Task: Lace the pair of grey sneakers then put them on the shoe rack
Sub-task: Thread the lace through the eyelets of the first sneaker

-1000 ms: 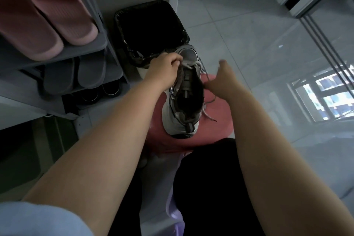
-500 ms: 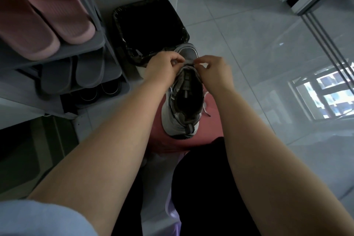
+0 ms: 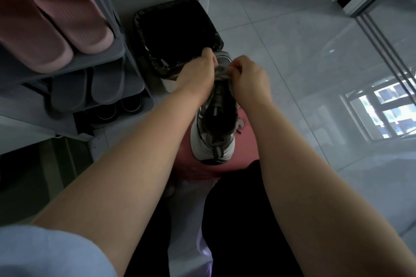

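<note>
One grey and white sneaker (image 3: 213, 139) stands on a pink stool (image 3: 247, 144) in front of me, heel toward me and toe pointing away. My left hand (image 3: 198, 76) grips the left side of its upper near the toe. My right hand (image 3: 249, 76) pinches the grey lace (image 3: 221, 72) over the front eyelets. A loose lace end (image 3: 239, 125) hangs off the shoe's right side. The second sneaker is not in sight. The grey shoe rack (image 3: 117, 51) stands at the left.
Pink slippers (image 3: 51, 20) fill the rack's top shelf, grey slippers (image 3: 90, 87) the one below, dark shoes (image 3: 117, 108) the lowest. A bin with a black liner (image 3: 175, 29) sits just beyond the sneaker. Glossy grey floor tiles (image 3: 304, 74) spread to the right. My dark-clothed legs are at the bottom.
My right hand swung in from the shoe's right side to the front of the lacing and took the lace there. My left hand shifted a little forward along the shoe.
</note>
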A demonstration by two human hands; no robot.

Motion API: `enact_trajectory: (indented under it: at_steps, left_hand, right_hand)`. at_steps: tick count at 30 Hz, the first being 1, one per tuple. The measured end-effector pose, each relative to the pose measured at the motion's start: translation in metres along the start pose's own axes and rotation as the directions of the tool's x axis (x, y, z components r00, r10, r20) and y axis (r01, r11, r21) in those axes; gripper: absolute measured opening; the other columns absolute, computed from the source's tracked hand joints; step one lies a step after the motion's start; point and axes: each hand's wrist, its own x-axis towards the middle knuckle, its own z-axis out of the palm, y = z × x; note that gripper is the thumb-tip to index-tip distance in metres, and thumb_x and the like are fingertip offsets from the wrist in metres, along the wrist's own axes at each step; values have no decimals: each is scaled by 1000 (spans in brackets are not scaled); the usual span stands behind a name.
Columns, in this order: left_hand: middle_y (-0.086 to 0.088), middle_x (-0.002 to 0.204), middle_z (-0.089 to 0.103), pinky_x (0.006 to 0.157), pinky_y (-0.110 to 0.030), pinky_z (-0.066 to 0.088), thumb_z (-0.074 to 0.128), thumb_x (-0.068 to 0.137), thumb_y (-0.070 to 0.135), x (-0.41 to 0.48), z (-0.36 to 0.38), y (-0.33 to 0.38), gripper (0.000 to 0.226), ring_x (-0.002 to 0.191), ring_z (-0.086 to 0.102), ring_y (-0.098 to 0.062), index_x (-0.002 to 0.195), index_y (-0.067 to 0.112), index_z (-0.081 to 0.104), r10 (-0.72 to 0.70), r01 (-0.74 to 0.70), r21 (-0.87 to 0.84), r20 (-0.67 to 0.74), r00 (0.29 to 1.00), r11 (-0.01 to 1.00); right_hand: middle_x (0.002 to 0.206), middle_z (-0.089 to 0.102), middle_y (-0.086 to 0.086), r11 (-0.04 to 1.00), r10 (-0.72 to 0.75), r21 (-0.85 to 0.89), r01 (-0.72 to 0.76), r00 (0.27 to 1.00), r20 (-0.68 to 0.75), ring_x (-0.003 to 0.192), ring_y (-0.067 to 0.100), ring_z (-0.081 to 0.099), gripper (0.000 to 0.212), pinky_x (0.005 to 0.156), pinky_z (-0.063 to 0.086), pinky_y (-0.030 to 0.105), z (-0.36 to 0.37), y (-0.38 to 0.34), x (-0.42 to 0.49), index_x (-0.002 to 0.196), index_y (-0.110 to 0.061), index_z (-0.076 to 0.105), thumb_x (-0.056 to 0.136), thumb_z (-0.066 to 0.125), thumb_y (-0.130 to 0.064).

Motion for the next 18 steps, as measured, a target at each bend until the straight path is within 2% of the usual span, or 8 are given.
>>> enact_trajectory:
  at_steps: [3, 5, 6, 8, 10, 12, 15, 18]
  left_hand:
    - [-7, 95, 63, 69, -37, 44, 36, 97, 15, 2, -8, -4, 12, 84, 60, -26, 106, 13, 42, 15, -15, 0, -31, 999, 1000]
    - [3, 85, 60, 68, -32, 41, 42, 96, 19, 3, -11, -13, 9, 81, 58, -18, 105, 17, 43, -12, 11, -130, -10, 1000, 991]
    - [6, 81, 57, 68, -29, 40, 48, 94, 20, 2, -13, -17, 16, 79, 56, -14, 109, 19, 46, 1, 4, -196, 26, 1000, 981]
    - [3, 85, 55, 72, -27, 41, 61, 87, 20, 0, -14, -21, 29, 79, 53, -12, 116, 20, 56, 70, -54, -235, 64, 995, 970]
    - [-2, 94, 59, 78, -20, 39, 66, 82, 15, -1, -12, -24, 23, 87, 55, -13, 105, 12, 68, 91, -86, -242, 7, 996, 966]
    - [-5, 103, 66, 82, -15, 38, 67, 82, 14, -4, -8, -26, 17, 98, 60, -15, 96, 7, 70, 75, -78, -278, -20, 997, 957]
    - [-5, 102, 68, 83, -22, 42, 63, 86, 21, -5, -3, -27, 15, 98, 62, -18, 95, 10, 66, 15, -8, -278, 23, 1000, 960]
    - [-6, 97, 64, 82, -28, 42, 58, 89, 21, -4, -1, -24, 7, 96, 59, -21, 87, 19, 51, -26, 38, -244, 50, 998, 969]
  right_hand:
    - [89, 60, 4, 999, 21, 31, -20, 1000, -23, 77, 25, 51, 17, 66, 35, 33, -4, -8, -3, 105, -15, 48, 96, 35, -21]
    - [90, 65, 4, 987, 53, 154, -44, 997, -55, 83, 26, 58, 11, 73, 45, 37, -4, -7, -5, 100, -18, 43, 94, 35, -19]
    - [89, 66, 2, 982, 57, 183, -46, 997, -58, 85, 26, 59, 9, 76, 46, 37, -5, -6, -5, 99, -19, 42, 94, 35, -18]
    - [89, 62, 0, 983, 37, 179, -32, 999, -27, 85, 24, 57, 8, 75, 42, 34, -5, -7, -6, 100, -18, 41, 96, 34, -19]
    - [90, 60, 1, 988, 4, 152, -3, 1000, -8, 85, 24, 55, 7, 73, 40, 32, -5, -9, -7, 99, -18, 40, 97, 34, -20]
    - [92, 64, 4, 989, -12, 146, 15, 1000, -24, 86, 27, 58, 6, 77, 46, 36, -2, -8, -7, 96, -21, 38, 95, 33, -23]
    - [91, 66, 5, 986, -32, 162, 42, 998, -62, 84, 30, 61, 11, 79, 50, 48, 2, -9, -9, 91, -24, 36, 90, 28, -32]
    - [87, 66, 1, 979, -89, 168, 119, 980, -176, 76, 28, 63, 10, 71, 51, 48, -2, -11, -10, 88, -24, 35, 92, 28, -30]
